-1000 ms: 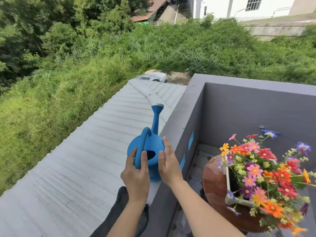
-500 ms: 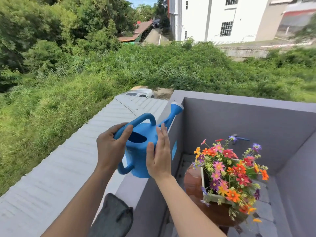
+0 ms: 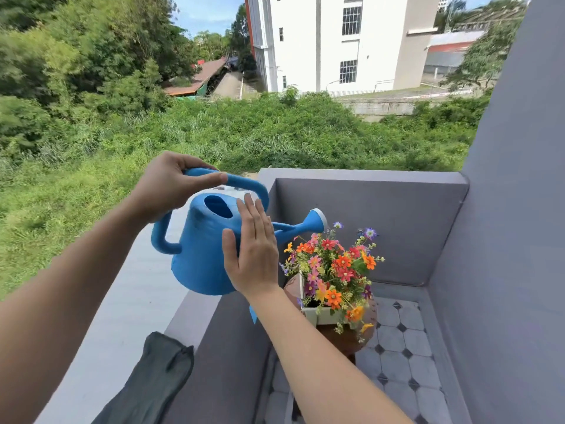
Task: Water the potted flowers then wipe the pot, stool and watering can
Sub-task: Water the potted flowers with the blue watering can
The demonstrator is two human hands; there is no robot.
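Note:
I hold a blue watering can in the air above the grey parapet ledge. My left hand grips its top handle. My right hand lies flat, fingers straight, against the can's right side. The spout's white-tipped rose points right, just above and left of the flowers. The colourful flowers stand in a white pot on a round brown stool in the balcony corner. A dark grey cloth hangs over the ledge near me.
Grey parapet walls enclose the corner, with a tall grey wall on the right. The floor has white tiles with black diamonds. Beyond the ledge are a pale metal roof and dense greenery below.
The can was lifted off the ledge, raised and swung to the right, so its spout now points toward the flowers. My left hand moved onto the top handle; the view tilted up.

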